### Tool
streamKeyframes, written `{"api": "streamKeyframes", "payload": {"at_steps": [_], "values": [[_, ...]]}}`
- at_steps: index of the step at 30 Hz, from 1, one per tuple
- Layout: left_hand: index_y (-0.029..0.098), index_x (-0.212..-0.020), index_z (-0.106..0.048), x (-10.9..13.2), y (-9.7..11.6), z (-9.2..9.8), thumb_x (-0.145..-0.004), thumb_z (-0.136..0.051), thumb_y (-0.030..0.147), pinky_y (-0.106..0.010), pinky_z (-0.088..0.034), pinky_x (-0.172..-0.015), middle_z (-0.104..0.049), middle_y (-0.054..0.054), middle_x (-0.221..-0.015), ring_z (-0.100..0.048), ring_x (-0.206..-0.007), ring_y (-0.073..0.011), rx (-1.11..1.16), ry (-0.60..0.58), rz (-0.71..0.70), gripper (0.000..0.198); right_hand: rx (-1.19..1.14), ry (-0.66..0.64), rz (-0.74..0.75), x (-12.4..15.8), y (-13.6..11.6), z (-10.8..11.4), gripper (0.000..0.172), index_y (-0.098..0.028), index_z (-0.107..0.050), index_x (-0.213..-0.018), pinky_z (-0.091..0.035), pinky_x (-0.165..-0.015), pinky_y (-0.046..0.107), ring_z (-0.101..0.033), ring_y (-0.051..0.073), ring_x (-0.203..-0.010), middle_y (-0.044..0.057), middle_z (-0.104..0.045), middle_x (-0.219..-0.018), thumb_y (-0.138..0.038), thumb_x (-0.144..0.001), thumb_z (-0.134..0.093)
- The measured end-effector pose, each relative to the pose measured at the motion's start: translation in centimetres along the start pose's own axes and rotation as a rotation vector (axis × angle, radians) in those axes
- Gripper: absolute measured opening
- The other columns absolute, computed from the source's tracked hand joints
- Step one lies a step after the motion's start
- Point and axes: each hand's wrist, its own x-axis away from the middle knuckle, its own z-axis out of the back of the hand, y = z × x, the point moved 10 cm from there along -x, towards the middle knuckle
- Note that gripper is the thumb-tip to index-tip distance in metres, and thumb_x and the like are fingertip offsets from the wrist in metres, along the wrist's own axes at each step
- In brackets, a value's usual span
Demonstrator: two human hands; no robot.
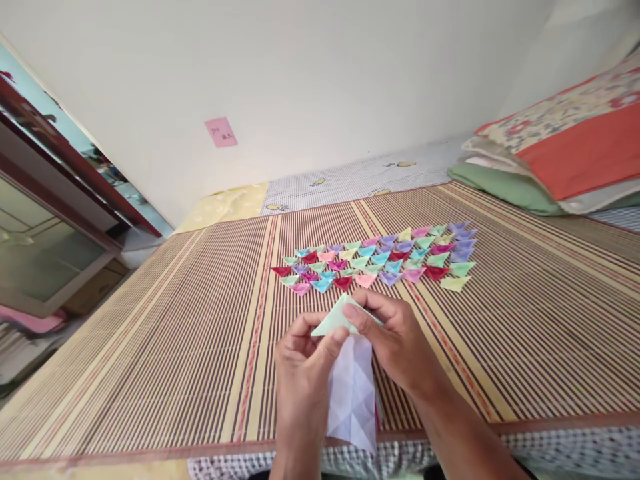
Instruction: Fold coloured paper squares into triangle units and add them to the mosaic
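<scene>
My left hand [303,373] and my right hand [395,337] pinch a small pale green folded paper [336,319] between them, just above a striped bamboo mat [150,347]. The paper forms a triangular point facing away from me. Under my hands lies a creased white sheet [353,397], reaching toward the mat's near edge. Beyond my fingers, several small folded paper triangles [380,259] in pink, red, blue, green and purple lie in neat rows on the mat.
A stack of folded bedding and pillows [560,153] sits at the right rear. A white wall with a pink note [221,131] stands behind. A mirrored cabinet [45,220] is at the left. Checked sheet [360,177] lies past the mat.
</scene>
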Motion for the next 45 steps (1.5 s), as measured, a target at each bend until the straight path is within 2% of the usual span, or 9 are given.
{"api": "streamKeyframes", "payload": {"at_steps": [6, 11, 18, 25, 29, 31, 40, 42, 45], "values": [[0.016, -0.078, -0.072, 0.0, -0.6, 0.5, -0.063, -0.097, 0.029, -0.018, -0.049, -0.057, -0.072, 0.0, -0.068, -0.06, -0.059, -0.0094, 0.068, 0.092, 0.024, 0.033, -0.034, -0.033, -0.005, 0.1, 0.0, -0.7, 0.03, -0.018, -0.065, -0.073, -0.04, -0.06, 0.024, -0.049, 0.012, -0.064, -0.003, -0.057, -0.067, -0.04, -0.093, -0.071], [0.015, -0.077, -0.073, -0.2, -0.8, 0.3, -0.069, -0.094, 0.032, -0.018, -0.045, -0.055, -0.066, 0.0, -0.065, -0.056, -0.058, -0.0088, 0.002, 0.031, 0.039, 0.028, -0.065, -0.022, -0.012, -0.1, 0.6, -0.2, 0.02, -0.019, -0.07, -0.08, -0.043, -0.064, 0.025, -0.053, 0.013, -0.068, -0.002, -0.062, -0.072, -0.036, -0.09, -0.075], [0.017, -0.072, -0.072, -0.1, -0.8, 0.9, -0.076, -0.089, 0.04, -0.019, -0.039, -0.052, -0.065, 0.0, -0.065, -0.053, -0.057, -0.0097, -0.123, 0.012, 0.013, 0.029, -0.086, -0.031, 0.0, 0.0, 0.1, 0.5, 0.022, -0.019, -0.067, -0.079, -0.041, -0.06, 0.024, -0.051, 0.012, -0.064, -0.003, -0.057, -0.07, -0.035, -0.093, -0.072], [0.017, -0.066, -0.069, 0.4, 0.0, 0.7, -0.091, -0.072, 0.052, -0.02, -0.04, -0.055, -0.061, -0.001, -0.063, -0.052, -0.062, -0.0121, -0.217, 0.016, -0.064, 0.043, -0.135, -0.032, -0.031, -0.2, 0.7, 0.7, 0.022, -0.02, -0.066, -0.082, -0.044, -0.061, 0.025, -0.055, 0.013, -0.065, -0.002, -0.062, -0.072, -0.038, -0.093, -0.073], [0.019, -0.081, -0.077, 0.2, 0.1, 0.1, -0.08, -0.085, 0.049, -0.02, -0.044, -0.059, -0.066, -0.001, -0.07, -0.057, -0.065, -0.0129, -0.16, -0.026, -0.021, 0.031, -0.034, -0.066, -0.024, -0.2, 0.3, 0.5, 0.024, -0.019, -0.065, -0.076, -0.04, -0.06, 0.025, -0.049, 0.012, -0.064, -0.003, -0.056, -0.069, -0.037, -0.091, -0.073], [0.018, -0.076, -0.076, 0.0, 0.3, 0.2, -0.074, -0.09, 0.042, -0.021, -0.044, -0.061, -0.068, -0.002, -0.072, -0.058, -0.067, -0.0132, -0.201, -0.04, -0.016, 0.028, 0.036, -0.118, -0.013, -0.1, 0.0, 0.0, 0.025, -0.019, -0.065, -0.073, -0.038, -0.059, 0.026, -0.047, 0.013, -0.064, -0.003, -0.055, -0.068, -0.036, -0.09, -0.071], [0.016, -0.07, -0.075, -0.2, -1.4, -0.5, -0.079, -0.086, 0.036, -0.023, -0.035, -0.058, -0.06, -0.001, -0.064, -0.047, -0.061, -0.0116, -0.327, -0.171, 0.047, 0.024, 0.179, -0.21, -0.016, 0.1, -0.2, 0.2, 0.018, -0.018, -0.068, -0.075, -0.04, -0.061, 0.026, -0.052, 0.013, -0.066, -0.002, -0.059, -0.069, -0.029, -0.089, -0.071], [0.016, -0.068, -0.073, 0.0, -1.7, -0.9, -0.079, -0.085, 0.034, -0.023, -0.031, -0.055, -0.056, 0.001, -0.061, -0.042, -0.058, -0.0101, -0.338, -0.197, 0.058, 0.024, 0.174, -0.181, -0.014, -0.1, -0.2, 0.7, 0.018, -0.019, -0.068, -0.075, -0.041, -0.061, 0.027, -0.052, 0.013, -0.066, -0.002, -0.059, -0.069, -0.029, -0.09, -0.07], [0.016, -0.066, -0.071, 0.2, -2.3, -1.3, -0.078, -0.086, 0.03, -0.022, -0.03, -0.053, -0.056, 0.001, -0.06, -0.042, -0.055, -0.0089, -0.278, -0.215, 0.11, 0.024, 0.142, -0.014, 0.002, -0.6, -0.1, 2.8, 0.022, -0.02, -0.066, -0.075, -0.043, -0.063, 0.027, -0.05, 0.013, -0.064, -0.003, -0.055, -0.067, -0.032, -0.092, -0.069]]}}
